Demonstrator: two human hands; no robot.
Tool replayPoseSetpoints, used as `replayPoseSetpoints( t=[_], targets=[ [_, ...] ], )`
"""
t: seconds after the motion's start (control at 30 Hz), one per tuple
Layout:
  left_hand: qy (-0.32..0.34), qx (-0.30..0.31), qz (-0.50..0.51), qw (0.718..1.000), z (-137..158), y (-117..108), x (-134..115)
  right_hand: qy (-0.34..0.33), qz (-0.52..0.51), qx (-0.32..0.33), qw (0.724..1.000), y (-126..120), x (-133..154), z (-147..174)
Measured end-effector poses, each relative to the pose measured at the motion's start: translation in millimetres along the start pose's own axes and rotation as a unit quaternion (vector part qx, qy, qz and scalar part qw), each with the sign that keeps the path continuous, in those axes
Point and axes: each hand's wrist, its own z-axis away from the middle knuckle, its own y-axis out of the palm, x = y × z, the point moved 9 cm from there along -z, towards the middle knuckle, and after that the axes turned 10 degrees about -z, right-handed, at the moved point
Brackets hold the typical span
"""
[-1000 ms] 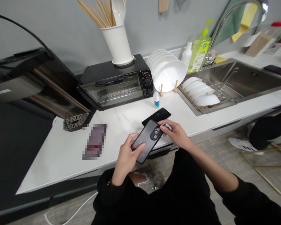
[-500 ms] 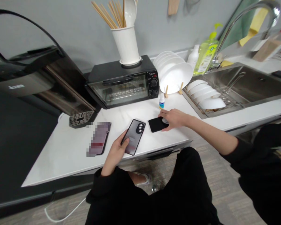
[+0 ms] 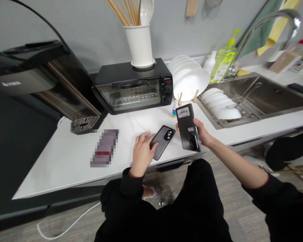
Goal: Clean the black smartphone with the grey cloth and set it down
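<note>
Gripping the barcode-labelled phone [image 3: 188, 127] by its edges in my right hand [image 3: 201, 133], raised above the counter [image 3: 65, 161], I press my left hand [image 3: 142, 152] flat on the black phone [image 3: 163, 142], avoiding lens contact.

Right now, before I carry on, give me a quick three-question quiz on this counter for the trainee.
1. True or false: the right hand holds a dark phone with a barcode sticker lifted off the counter.
2. What does the left hand rest on?
A. the toaster oven
B. a black phone lying flat
C. the small dropper bottle
3. Fill in: the white holder of chopsticks stands on top of the ______.

Key:
1. True; its grip wraps the lower end, near the camera.
2. B; the fingers lie on the phone's near end.
3. toaster oven.
</note>
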Motion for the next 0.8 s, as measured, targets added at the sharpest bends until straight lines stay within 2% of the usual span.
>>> replayPoseSetpoints(
  t=[0.07, 0.1, 0.2, 0.3, 0.43, 0.53, 0.6, 0.63, 0.7, 0.73, 0.8],
  targets=[
    [0.029, -0.033, 0.057, 0.997, 8.1, -7.0, -20.4, 0.068, -0.097, -0.039, 0.992, 13.8, -24.6, 6.0],
    [0.052, -0.025, 0.095, 0.994, 13.0, -6.9, -33.4, 0.103, -0.128, -0.052, 0.985, 22.1, -36.8, 9.8],
    [0.125, 0.061, 0.169, 0.976, 29.3, 5.9, -72.4, 0.156, -0.187, -0.074, 0.967, 43.4, -62.4, 20.6],
    [0.12, 0.043, 0.176, 0.976, 35.6, 5.5, -76.8, 0.134, -0.194, -0.078, 0.969, 53.1, -69.2, 27.8],
    [0.123, 0.008, 0.261, 0.958, 36.7, -9.2, -62.5, 0.113, -0.129, -0.081, 0.982, 50.9, -63.6, 40.5],
    [0.021, -0.011, 0.313, 0.95, 34.9, -20.1, -36.7, 0.11, -0.112, -0.05, 0.986, 55.2, -55.0, 52.2],
    [-0.098, -0.042, 0.318, 0.942, 37.3, -25.1, -12.7, 0.111, -0.113, -0.044, 0.986, 55.5, -52.6, 59.8],
    [-0.159, -0.059, 0.328, 0.929, 40.3, -26.0, -0.9, 0.107, -0.105, -0.059, 0.987, 51.4, -51.7, 62.9],
    [-0.246, -0.08, 0.384, 0.886, 46.3, -21.9, 14.0, 0.059, -0.065, -0.147, 0.985, 30.1, -44.6, 68.4],
    [-0.266, -0.074, 0.426, 0.861, 47.3, -16.1, 15.4, 0.01, -0.028, -0.207, 0.978, 16.3, -35.9, 72.1],
    [-0.27, -0.032, 0.506, 0.818, 45.8, -0.5, 6.8, -0.12, 0.07, -0.302, 0.943, -1.4, -10.7, 82.1]
  ],
)
